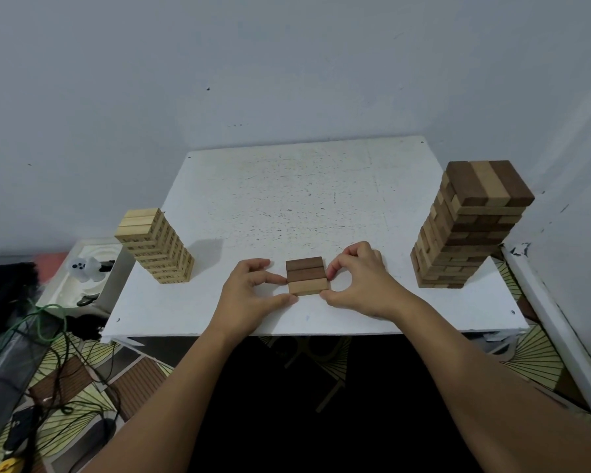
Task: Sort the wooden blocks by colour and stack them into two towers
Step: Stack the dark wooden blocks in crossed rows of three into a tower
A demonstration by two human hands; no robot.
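Light tower [155, 245] far left of three-block row [308, 275] on desk [287, 199]. Left hand [253, 291], right hand [357, 279] pinch row ends (two dark, one light). Mixed tower [468, 223] far right. Step: sorting; next separate light block.

A plain room in a home, by the look of it. A low white table [321, 199] is pushed into a corner of bare bluish-grey walls [219, 63]. Left of the fingers, off the table's edge, a white foam tray [92, 268] and green and black cables [48, 336] lie on a leaf-patterned floor mat [82, 380].
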